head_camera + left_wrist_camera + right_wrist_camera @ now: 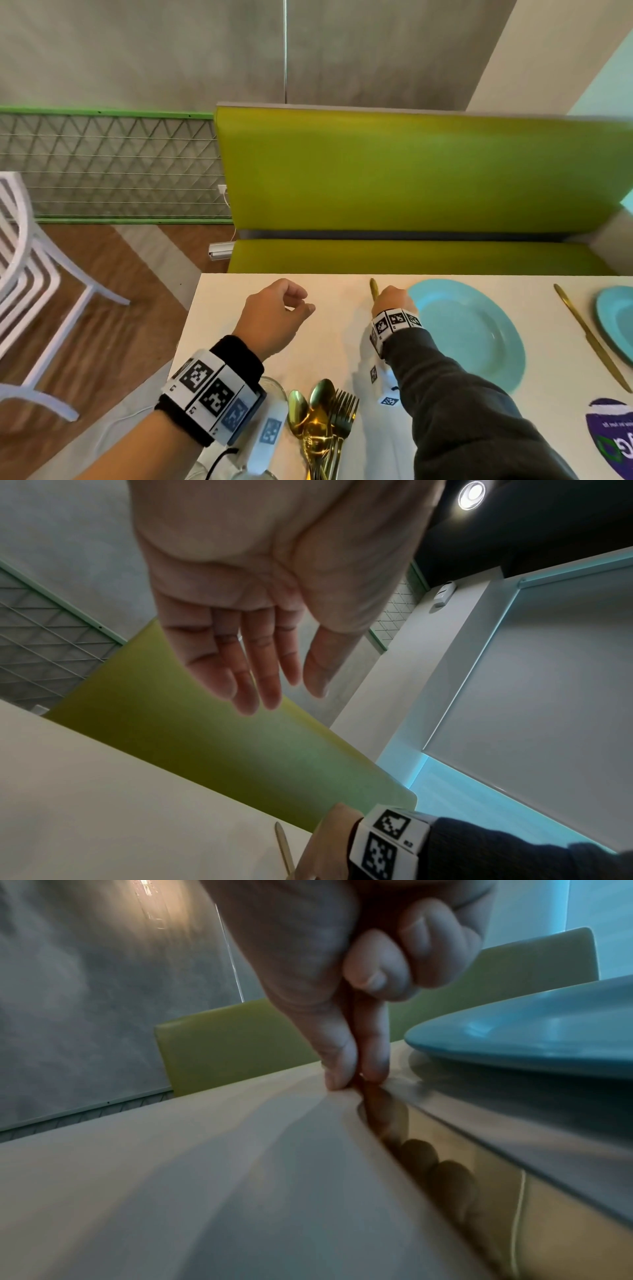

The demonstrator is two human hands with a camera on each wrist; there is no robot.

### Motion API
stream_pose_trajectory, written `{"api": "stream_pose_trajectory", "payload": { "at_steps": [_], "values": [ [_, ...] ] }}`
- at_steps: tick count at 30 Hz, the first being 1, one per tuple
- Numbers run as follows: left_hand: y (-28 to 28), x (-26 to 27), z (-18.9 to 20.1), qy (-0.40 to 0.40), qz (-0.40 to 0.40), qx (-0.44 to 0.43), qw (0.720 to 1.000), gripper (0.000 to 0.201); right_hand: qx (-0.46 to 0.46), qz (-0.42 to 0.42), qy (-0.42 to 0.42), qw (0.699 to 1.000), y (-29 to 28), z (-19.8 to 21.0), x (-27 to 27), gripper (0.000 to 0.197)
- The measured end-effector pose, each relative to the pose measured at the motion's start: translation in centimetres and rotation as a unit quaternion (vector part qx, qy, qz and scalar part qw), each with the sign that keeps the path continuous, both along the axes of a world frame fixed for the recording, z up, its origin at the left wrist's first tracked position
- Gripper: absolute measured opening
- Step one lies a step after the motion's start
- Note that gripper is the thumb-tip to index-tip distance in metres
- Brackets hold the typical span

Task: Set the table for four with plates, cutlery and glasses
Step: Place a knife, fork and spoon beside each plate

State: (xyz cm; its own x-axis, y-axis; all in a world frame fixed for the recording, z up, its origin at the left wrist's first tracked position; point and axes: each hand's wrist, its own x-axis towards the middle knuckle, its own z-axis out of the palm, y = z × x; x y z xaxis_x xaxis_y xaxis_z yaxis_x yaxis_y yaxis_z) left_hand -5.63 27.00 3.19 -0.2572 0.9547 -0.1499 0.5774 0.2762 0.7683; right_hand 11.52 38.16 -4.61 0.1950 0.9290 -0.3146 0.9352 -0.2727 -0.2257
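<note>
Head view shows my right hand [393, 298] pinching a gold knife [374, 287] flat on the table [335, 329], just beside the teal plate [479, 339] at its nine o'clock, long axis pointing toward twelve o'clock, while my left hand [274, 315] hovers loosely curled, holding nothing.

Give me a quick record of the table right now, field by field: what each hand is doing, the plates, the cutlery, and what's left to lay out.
left hand: above the table, holds nothing, fingers relaxed
right hand: pinches a gold knife down on the table, just left of the near plate
near plate: turquoise, bare
second plate: turquoise, at right edge, partly out of frame
laid knife: gold, between the two plates
spare cutlery: gold spoons and forks bunched at the near edge
</note>
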Motion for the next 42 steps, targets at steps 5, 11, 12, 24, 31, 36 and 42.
{"api": "stream_pose_trajectory", "payload": {
  "at_steps": [5, 11, 12, 24, 31, 36, 42],
  "values": [
    [0.0, 0.2, -0.2, -0.001, -0.006, 0.000, 1.000, 0.015, -0.015, 0.013, -0.017, 1.000, -0.5, 0.0, 0.3, 0.025],
    [-0.1, 0.8, -0.4, -0.003, -0.011, -0.002, 1.000, 0.012, -0.020, 0.028, -0.026, 0.999, -1.0, -0.1, 0.3, 0.025],
    [-0.1, 0.9, -0.4, 0.000, -0.012, -0.003, 1.000, 0.012, -0.019, 0.029, -0.027, 0.999, -1.1, 0.0, 0.4, 0.024],
    [-0.9, 3.2, 0.6, -0.005, -0.025, 0.002, 1.000, 0.021, 0.024, 0.039, -0.018, 0.999, -2.8, 4.0, 1.2, 0.024],
    [-3.7, 4.1, 1.3, -0.032, -0.025, 0.011, 0.999, 0.016, -0.006, 0.112, -0.054, 0.992, -10.4, 5.4, 1.9, 0.032],
    [-6.6, 3.5, 0.7, -0.091, 0.020, 0.049, 0.994, 0.005, -0.117, 0.127, 0.021, 0.985, -20.0, 1.6, 0.9, 0.038],
    [-9.1, 3.1, 0.0, -0.101, 0.028, 0.057, 0.993, 0.006, -0.125, 0.123, 0.080, 0.981, -23.9, -1.3, -1.1, 0.049]
  ]
}}
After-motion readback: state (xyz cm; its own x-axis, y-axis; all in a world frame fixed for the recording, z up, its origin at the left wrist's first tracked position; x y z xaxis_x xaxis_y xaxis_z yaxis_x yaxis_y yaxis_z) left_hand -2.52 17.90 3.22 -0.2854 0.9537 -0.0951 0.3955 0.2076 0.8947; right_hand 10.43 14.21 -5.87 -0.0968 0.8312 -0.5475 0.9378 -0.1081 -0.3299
